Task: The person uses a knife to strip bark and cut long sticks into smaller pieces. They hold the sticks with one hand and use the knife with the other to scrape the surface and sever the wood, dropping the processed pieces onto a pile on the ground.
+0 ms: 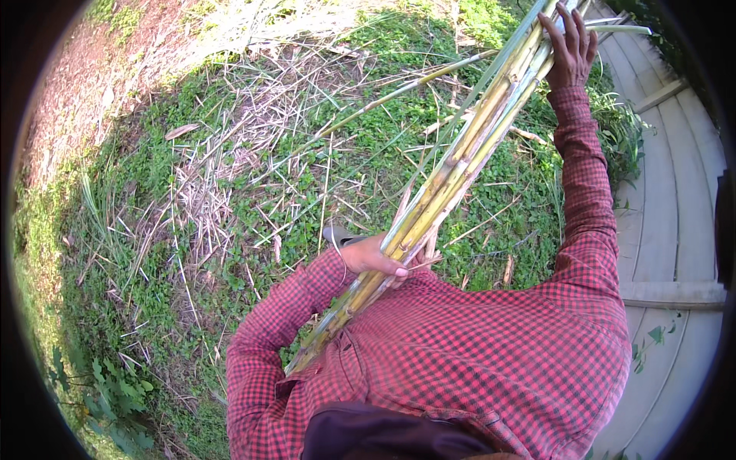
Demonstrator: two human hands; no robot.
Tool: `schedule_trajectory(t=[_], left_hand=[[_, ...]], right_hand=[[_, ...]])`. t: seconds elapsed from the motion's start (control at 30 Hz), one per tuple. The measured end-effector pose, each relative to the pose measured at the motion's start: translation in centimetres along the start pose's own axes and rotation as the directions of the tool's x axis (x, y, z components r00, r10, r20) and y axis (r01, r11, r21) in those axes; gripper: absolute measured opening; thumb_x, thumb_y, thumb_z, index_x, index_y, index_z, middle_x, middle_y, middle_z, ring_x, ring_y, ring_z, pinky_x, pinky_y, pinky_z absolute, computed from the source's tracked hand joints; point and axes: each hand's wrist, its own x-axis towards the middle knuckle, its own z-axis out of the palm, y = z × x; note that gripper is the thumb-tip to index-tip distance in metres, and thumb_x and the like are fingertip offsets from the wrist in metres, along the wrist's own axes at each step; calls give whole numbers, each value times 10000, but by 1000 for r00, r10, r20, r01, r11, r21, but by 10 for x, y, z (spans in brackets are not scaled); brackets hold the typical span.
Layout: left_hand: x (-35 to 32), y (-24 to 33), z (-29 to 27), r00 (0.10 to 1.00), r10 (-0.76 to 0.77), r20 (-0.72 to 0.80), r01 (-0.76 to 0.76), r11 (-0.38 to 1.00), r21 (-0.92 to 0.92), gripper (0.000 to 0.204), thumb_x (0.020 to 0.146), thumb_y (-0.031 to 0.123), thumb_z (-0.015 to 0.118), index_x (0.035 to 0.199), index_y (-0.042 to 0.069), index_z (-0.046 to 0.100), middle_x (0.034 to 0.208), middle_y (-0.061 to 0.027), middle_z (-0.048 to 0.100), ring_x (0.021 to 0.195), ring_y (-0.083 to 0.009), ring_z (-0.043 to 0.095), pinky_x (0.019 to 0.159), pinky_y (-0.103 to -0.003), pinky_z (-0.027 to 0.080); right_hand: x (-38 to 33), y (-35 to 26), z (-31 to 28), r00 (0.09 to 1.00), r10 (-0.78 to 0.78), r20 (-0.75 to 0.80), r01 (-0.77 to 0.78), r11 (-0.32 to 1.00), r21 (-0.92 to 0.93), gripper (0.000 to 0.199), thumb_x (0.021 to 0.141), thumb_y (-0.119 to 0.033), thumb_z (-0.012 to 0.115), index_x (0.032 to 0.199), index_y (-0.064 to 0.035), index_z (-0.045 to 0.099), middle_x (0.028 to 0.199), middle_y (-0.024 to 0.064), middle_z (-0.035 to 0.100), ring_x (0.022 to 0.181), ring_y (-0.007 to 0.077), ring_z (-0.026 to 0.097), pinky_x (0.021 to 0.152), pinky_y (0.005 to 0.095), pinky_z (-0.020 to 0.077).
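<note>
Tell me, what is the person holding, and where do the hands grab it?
A bundle of long green-yellow stalks. The left hand grips it low, near the cut ends by the chest; the right hand holds it far up toward the leafy end.

One bundle of cane stalks (452, 169), two hands, left (373, 257), right (569, 47), one concrete slab (675, 230)

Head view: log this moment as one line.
left hand: grips bundle of cane stalks low | right hand: holds same bundle higher | bundle: slanted across chest | ground: grass, concrete slab
</note>
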Motion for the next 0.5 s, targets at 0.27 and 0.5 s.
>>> schedule_trajectory(t=[0.27,0.5], left_hand=[[-5,15,14,974,-9,-226,69,964,256,738,649,202,756,1252,-11,387,1019,-67,542,955,-138,488,871,-285,399],[-31,29,31,875,211,-435,77,828,555,832,703,130,709,1367,47,215,1195,-85,456,1088,-128,424,966,-292,339]], right_hand=[[-122,-209,31,351,360,864,-648,-573,502,757,822,-184,548,1417,-127,85,1417,189,230,1319,284,235,1062,460,243],[-28,-317,74,437,61,897,-353,-906,233,628,886,-484,440,1356,-125,229,1239,168,500,1239,243,399,1050,430,258]])
